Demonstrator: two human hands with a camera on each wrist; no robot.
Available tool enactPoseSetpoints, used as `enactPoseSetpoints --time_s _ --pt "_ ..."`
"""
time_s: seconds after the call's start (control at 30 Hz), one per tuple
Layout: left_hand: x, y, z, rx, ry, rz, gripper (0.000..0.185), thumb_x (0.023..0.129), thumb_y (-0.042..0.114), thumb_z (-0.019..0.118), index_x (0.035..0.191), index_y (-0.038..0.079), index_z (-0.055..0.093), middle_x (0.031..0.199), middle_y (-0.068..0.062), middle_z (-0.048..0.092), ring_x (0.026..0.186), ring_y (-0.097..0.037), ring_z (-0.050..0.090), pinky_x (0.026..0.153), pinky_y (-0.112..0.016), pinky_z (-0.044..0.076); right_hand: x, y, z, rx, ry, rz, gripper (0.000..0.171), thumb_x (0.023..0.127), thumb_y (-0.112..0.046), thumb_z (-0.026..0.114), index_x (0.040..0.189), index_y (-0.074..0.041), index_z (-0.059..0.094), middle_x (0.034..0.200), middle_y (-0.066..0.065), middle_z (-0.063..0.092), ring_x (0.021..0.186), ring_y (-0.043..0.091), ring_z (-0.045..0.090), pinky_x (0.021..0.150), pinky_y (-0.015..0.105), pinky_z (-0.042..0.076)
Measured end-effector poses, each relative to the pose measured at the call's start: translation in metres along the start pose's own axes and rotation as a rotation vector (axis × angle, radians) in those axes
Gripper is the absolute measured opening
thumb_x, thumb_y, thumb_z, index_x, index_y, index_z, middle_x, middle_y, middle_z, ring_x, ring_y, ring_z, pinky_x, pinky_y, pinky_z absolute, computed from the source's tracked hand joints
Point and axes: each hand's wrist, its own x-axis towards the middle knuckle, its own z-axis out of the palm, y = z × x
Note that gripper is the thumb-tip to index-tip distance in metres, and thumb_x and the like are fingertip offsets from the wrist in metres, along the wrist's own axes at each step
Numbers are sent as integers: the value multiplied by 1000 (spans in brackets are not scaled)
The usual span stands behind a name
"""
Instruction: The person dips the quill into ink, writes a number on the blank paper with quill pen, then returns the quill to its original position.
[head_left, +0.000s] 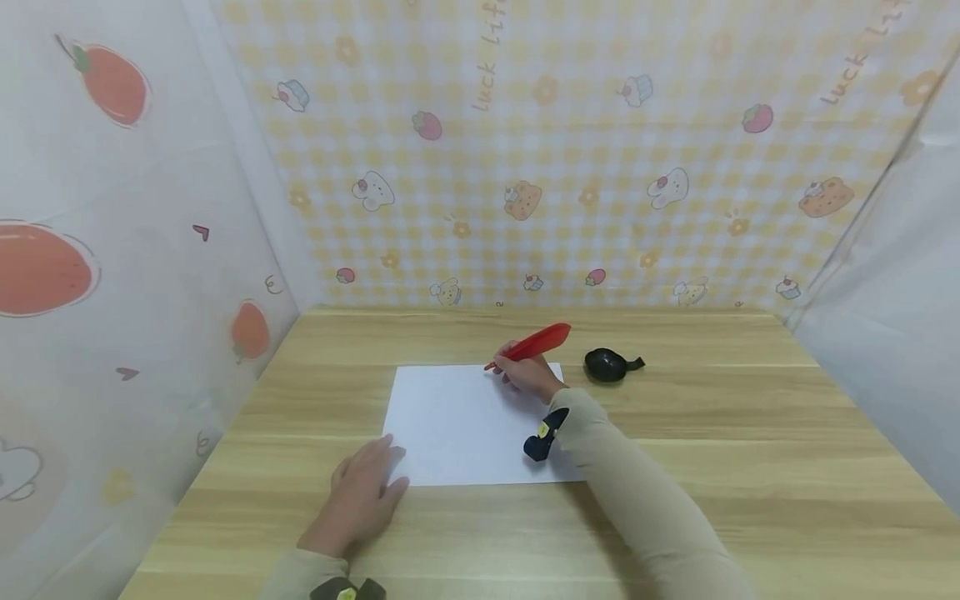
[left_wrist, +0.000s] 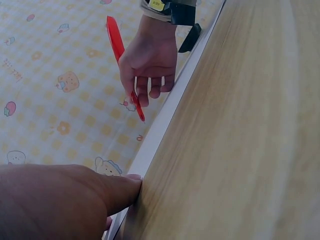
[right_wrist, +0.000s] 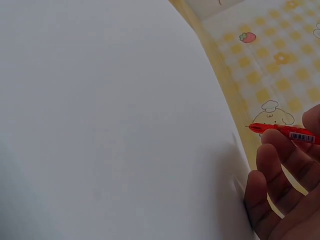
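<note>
A blank white sheet of paper (head_left: 457, 425) lies on the wooden table. My right hand (head_left: 531, 377) is over its far right part and pinches a red feather-shaped pen (head_left: 542, 342), its tip pointing left close to the paper's far edge. In the right wrist view the red pen (right_wrist: 282, 131) shows a barcode label and a thin bare tip, between thumb and fingers. My left hand (head_left: 363, 492) rests at the paper's near left corner, fingers straight and spread. The left wrist view shows the left thumb (left_wrist: 122, 192) on the paper's near edge.
A black, rounded object with a short tail (head_left: 606, 365) sits on the table (head_left: 720, 467) right of the paper. A patterned yellow check cloth (head_left: 480, 233) stands behind the table, and a fruit-print sheet (head_left: 150, 208) hangs on the left.
</note>
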Motion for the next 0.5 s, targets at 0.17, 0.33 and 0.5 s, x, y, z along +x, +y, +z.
enactPoseSetpoints --time_s 0.17,0.33,0.5 --pt "0 0 -1 8 -2 -5 40 96 20 59 132 4 55 148 -21 39 138 -42 29 107 -66 14 3 -3 7 10 -11 0 9 96 -19 59 100 -11 61 88 8 67 67 18 58 52 24 49" --pt "1 -1 -1 8 3 4 39 95 20 59 131 3 56 148 -21 39 137 -42 30 107 -67 15 6 -3 10 7 -8 7 9 96 -19 58 100 -11 61 89 7 67 68 18 59 54 25 50" --pt "1 -3 2 13 -3 6 39 96 20 59 131 4 56 148 -21 40 137 -42 30 106 -66 15 9 -2 14 -24 -8 21 10 95 -21 59 99 -12 62 88 6 68 69 19 62 56 26 51"
